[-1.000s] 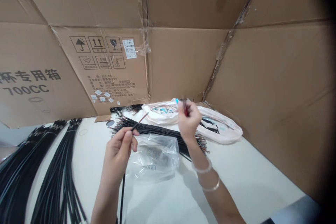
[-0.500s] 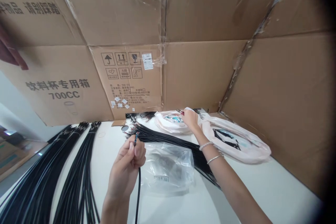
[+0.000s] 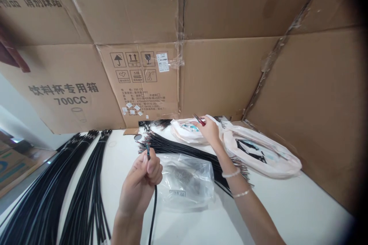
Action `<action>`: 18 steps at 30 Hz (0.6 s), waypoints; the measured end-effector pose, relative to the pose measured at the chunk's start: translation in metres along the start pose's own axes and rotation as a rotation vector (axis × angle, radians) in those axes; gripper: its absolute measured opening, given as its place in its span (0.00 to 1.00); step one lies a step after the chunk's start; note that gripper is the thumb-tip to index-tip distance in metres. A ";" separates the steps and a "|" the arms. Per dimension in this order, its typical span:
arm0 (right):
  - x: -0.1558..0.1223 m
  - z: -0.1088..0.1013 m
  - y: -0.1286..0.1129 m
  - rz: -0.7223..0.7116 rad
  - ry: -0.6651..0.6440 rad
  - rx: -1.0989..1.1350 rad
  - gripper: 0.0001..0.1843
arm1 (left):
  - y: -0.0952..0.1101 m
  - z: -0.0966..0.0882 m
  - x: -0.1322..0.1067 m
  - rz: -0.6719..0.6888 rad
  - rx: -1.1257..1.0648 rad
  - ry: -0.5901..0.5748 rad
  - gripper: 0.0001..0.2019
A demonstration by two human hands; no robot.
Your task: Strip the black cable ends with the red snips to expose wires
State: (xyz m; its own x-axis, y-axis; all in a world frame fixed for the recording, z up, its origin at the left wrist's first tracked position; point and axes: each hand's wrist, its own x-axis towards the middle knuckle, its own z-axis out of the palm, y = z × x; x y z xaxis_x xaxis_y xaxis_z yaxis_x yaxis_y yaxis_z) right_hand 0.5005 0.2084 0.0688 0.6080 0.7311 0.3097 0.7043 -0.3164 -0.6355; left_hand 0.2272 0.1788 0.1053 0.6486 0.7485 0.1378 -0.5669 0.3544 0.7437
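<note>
Black cable (image 3: 153,210) is gripped in the left hand (image 3: 143,174), axis near vertical, exposed end above it. The right hand (image 3: 209,130), extended forward, grasps a red tool (image 3: 200,121), tip pointing up-left

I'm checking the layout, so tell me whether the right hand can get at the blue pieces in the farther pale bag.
Probably yes: the right hand appears close beside the farther pale bag, whose blue pieces show in its open mouth, though the red tool it holds might hinder picking.
</note>
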 end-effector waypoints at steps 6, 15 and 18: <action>-0.099 -0.038 -0.047 -0.285 -0.061 0.350 0.22 | -0.007 0.009 -0.006 -0.187 -0.112 0.228 0.28; -0.129 -0.020 -0.013 -0.359 -0.193 0.358 0.12 | -0.055 -0.004 -0.044 -0.295 -0.122 0.622 0.19; -0.134 -0.018 0.003 -0.319 -0.213 0.320 0.13 | -0.049 -0.015 -0.049 -0.240 -0.104 0.689 0.13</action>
State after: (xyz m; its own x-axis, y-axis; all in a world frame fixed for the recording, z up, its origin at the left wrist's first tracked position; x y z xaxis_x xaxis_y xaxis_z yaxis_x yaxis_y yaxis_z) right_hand 0.4275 0.0985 0.0386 0.2686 0.8792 0.3935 0.6748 0.1199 -0.7282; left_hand 0.2159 0.1334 0.0530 0.3141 0.8140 -0.4887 -0.5171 0.5783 0.6310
